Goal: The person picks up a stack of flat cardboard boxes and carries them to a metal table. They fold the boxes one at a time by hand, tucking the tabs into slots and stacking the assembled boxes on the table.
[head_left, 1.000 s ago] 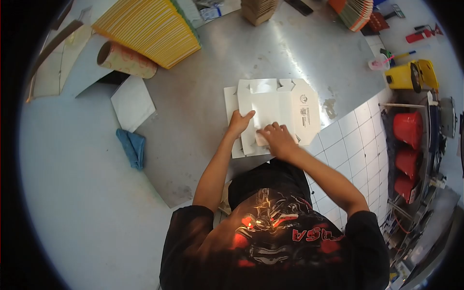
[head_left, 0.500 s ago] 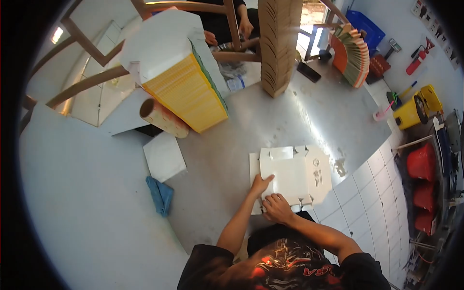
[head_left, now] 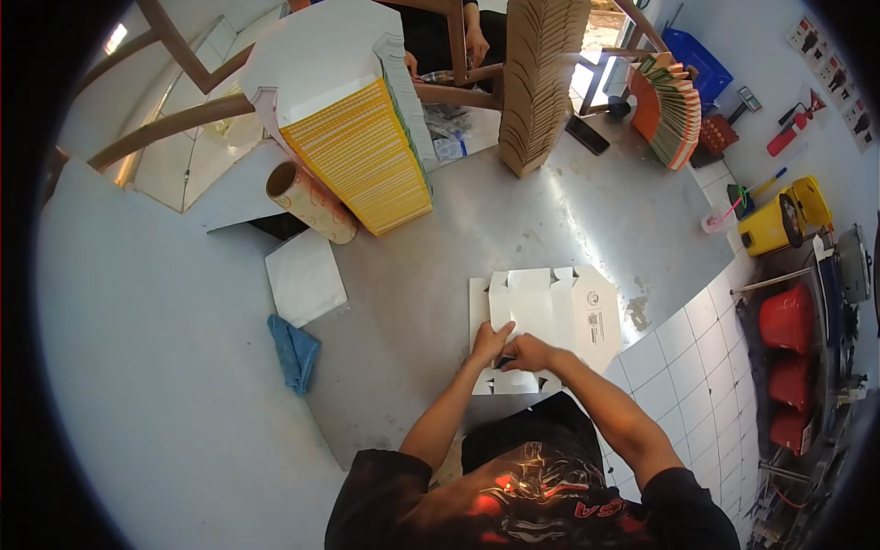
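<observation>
A flat, partly folded white cardboard box lies on the metal table in front of me, with small dark print on its right flap. My left hand grips the raised left edge of the box, thumb on top and fingers curled at the side. Close beside it, my right hand is closed over the box's near left part. A small dark blue object shows under its fingers; its kind I cannot make out.
Left of the box stand a tall stack of yellow-edged cartons, a cardboard tube, a white block and a blue cloth. Farther back are stacked brown cardboard, a phone and fanned orange-green cartons. Another person's hands show behind.
My right hand has risen from the near edge of the box to beside my left hand, and a dark blue object now shows in it. My left hand stays at the left edge.
</observation>
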{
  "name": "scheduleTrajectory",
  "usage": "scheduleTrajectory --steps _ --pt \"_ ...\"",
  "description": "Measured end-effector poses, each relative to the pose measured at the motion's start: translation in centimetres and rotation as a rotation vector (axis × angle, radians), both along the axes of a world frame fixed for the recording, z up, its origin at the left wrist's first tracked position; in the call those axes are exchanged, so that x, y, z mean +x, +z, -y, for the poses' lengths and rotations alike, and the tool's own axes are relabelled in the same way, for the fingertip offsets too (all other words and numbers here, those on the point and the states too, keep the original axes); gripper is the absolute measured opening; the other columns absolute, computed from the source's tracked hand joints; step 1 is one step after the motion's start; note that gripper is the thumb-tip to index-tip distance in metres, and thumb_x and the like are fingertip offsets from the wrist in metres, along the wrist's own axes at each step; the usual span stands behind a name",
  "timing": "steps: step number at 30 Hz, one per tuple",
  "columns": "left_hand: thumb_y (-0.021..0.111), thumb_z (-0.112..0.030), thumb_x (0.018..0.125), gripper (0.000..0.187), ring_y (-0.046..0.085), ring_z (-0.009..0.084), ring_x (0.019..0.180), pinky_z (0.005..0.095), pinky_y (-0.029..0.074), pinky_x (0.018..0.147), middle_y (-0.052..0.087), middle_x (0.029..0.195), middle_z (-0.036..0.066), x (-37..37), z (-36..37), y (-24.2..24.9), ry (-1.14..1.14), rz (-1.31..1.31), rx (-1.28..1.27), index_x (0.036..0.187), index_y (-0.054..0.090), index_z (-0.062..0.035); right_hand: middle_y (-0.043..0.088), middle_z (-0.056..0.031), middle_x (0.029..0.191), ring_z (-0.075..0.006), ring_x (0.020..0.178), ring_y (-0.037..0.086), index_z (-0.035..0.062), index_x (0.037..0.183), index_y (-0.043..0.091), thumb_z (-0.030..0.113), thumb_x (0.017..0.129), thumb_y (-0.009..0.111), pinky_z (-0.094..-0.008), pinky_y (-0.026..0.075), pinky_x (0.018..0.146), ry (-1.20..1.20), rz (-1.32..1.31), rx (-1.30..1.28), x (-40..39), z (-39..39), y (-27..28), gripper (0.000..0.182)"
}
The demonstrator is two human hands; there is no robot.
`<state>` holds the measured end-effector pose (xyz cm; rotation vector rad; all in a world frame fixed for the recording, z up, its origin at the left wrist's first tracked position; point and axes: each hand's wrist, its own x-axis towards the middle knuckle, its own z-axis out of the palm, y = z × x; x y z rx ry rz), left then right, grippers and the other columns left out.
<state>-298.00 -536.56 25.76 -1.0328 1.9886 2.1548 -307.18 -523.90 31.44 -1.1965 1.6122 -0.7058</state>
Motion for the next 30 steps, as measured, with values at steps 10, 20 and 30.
scheduleTrajectory --steps 10,20,30 --pt "0.064 -0.025 0.094 0.029 0.066 0.0192 0.070 0.0317 0.054 0.059 0.069 0.082 0.011 -0.9 0.9 2.9 0.015 0.119 0.346 0.098 0.067 0.0030 0.070 -0.0091 0.078 -0.0226 0.079 0.066 0.0000 0.084 0.069 0.020 0.069 0.087 -0.0353 0.051 0.077 -0.218 0.223 0.283 -1.3 1.5 1.6 0.031" --pt "0.071 -0.030 0.090 0.048 0.069 0.0248 0.090 0.0359 0.057 0.076 0.069 0.104 0.019 -0.4 0.2 2.8 0.076 0.199 0.178 0.116 0.059 0.0085 0.062 -0.0208 0.109 -0.0361 0.111 0.052 -0.0033 0.110 0.062 0.025 0.078 0.081 -0.0442 0.042 0.098 -1.375 -0.890 -0.071 1.4 -12.2 2.6 0.047" --pt "0.066 -0.029 0.094 0.045 0.067 0.0252 0.099 0.0376 0.053 0.085 0.069 0.109 0.018 1.5 -0.5 5.3 0.141 0.056 0.028 0.119 0.059 0.0077 0.067 -0.0197 0.086 -0.0321 0.071 0.064 -0.0034 0.095 0.061 0.035 0.079 0.081 -0.0365 0.054 0.070 -1.439 -0.300 0.115 -2.4 -13.6 9.2 0.047"
